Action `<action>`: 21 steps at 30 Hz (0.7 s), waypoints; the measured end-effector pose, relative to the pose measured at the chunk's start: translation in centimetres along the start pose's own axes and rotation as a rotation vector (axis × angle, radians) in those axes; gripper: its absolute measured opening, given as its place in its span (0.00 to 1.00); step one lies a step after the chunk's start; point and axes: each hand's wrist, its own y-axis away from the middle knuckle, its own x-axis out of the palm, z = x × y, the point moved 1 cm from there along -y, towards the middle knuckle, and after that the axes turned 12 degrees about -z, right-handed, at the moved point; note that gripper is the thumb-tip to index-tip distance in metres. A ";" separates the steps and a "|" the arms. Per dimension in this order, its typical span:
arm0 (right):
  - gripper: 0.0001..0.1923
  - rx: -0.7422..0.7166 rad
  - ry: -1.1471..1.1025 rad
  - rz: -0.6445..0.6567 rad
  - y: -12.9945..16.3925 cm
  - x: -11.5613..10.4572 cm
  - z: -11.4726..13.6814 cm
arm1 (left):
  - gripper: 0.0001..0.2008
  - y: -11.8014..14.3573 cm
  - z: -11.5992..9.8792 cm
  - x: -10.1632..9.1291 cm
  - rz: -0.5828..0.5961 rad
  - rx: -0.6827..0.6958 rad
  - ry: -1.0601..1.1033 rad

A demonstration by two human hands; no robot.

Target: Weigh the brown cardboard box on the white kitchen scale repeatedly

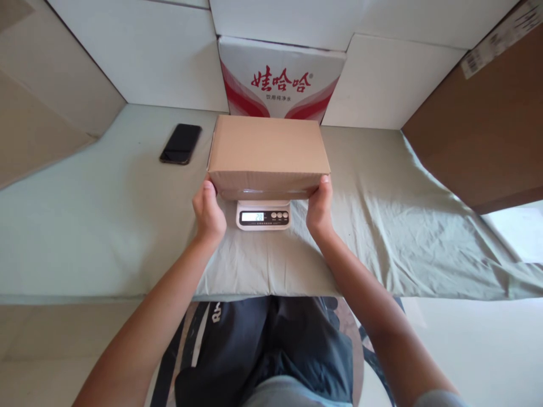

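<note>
A brown cardboard box (pixel 269 146) is held level between my two hands, over a white digital kitchen scale (pixel 263 225). My left hand (pixel 209 210) grips the box's near left corner, thumb on the front face. At the near right corner, my right hand (pixel 320 204) holds it the same way. The fingers of both hands are mostly hidden behind and under the box. Only the scale's front shows, with a lit display that seems to read 28 and several round buttons. Whether the box rests on the scale's platform cannot be seen.
A black phone (pixel 181 144) lies left of the box on the pale green cloth (pixel 127 226). White cartons form a wall behind, one with red printing (pixel 280 79). Large cardboard boxes flank the surface at left (pixel 46 96) and right (pixel 487 113).
</note>
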 end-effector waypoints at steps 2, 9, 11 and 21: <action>0.46 -0.008 -0.002 0.006 0.0 0.0 0.0 | 0.38 0.0 -0.1 0.0 0.006 -0.009 -0.012; 0.47 -0.009 0.007 -0.012 -0.5 -0.1 -0.2 | 0.43 -0.6 0.1 0.5 0.001 -0.054 0.072; 0.47 -0.019 0.007 -0.025 -0.7 -0.1 -0.3 | 0.45 -1.0 0.5 0.6 -0.003 -0.101 0.096; 0.53 0.138 -0.140 -0.097 -1.4 0.1 0.0 | 0.50 -4.1 2.9 0.7 0.155 -0.179 0.284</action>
